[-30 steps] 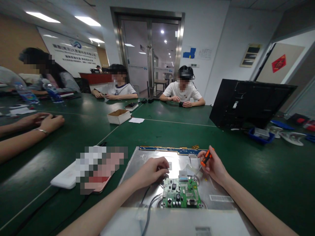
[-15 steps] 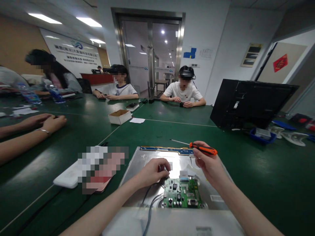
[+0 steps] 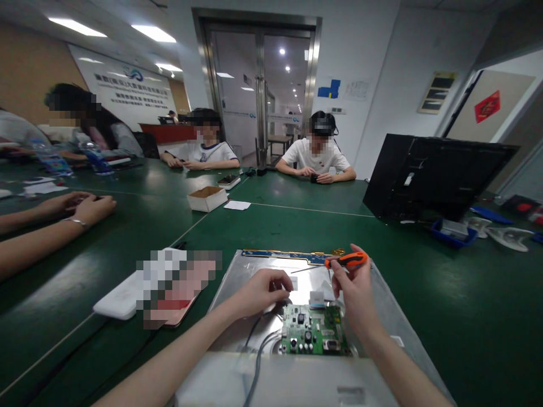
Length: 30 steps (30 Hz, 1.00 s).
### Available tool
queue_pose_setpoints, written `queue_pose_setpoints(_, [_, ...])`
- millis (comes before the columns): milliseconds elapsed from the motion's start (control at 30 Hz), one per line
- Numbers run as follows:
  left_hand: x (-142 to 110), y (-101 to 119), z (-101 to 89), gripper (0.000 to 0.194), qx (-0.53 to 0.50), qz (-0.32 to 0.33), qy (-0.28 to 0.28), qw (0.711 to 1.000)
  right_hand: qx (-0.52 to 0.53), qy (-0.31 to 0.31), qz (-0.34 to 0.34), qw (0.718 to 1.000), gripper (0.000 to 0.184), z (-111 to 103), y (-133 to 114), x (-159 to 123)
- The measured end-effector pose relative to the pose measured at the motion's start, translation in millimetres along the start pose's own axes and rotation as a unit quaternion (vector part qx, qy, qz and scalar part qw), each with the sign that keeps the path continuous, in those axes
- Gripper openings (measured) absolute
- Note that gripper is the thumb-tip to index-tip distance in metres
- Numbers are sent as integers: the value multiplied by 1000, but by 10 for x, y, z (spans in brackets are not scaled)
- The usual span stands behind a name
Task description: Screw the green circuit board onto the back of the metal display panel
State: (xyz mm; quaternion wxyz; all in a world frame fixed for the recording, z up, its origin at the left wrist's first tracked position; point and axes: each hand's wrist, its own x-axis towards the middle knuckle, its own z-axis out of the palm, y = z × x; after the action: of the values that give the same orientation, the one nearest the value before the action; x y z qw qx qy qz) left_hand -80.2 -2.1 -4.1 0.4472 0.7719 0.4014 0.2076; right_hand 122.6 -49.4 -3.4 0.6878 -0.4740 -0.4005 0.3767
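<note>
A silver display panel lies back side up in front of me, with a thin blue circuit strip along its far edge. On the panel sits a green circuit board, with grey cables running from its left side. My left hand is closed at the board's upper left corner, fingers bent; whatever the fingertips hold is hidden. My right hand grips an orange and black screwdriver above the panel's far right part, its shaft pointing left.
Two phone-like slabs, one white and one pink, lie left of the panel. Beyond stand an open cardboard box and, right, a black monitor beside a blue tray. Another person's hands rest at left; others sit opposite.
My right hand has swung the screwdriver a little left and down, closer to the panel. My left hand stays at the board's corner.
</note>
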Motion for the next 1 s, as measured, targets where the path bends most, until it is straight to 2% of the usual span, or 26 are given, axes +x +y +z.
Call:
queue_pose_setpoints(133, [-8,27,-8,8,9,10,11,1000,-53,-26,-27,998,80,-4,7,-4])
queue_pose_setpoints(300, [-26,29,-29,2,14,26,-24,999,-90,-79,-28,992,72,24,30,-75])
queue_pose_setpoints(467, [-53,17,-34,8,32,33,-49,998,-96,-76,-29,992,68,22,72,-82])
queue_pose_setpoints(733, [-82,13,-49,9,88,62,-59,992,-90,-79,-15,993,69,29,83,-73])
queue_pose_setpoints(1000, [-70,24,-43,9,109,57,-53,991,-78,-81,-12,994,70,42,65,-89])
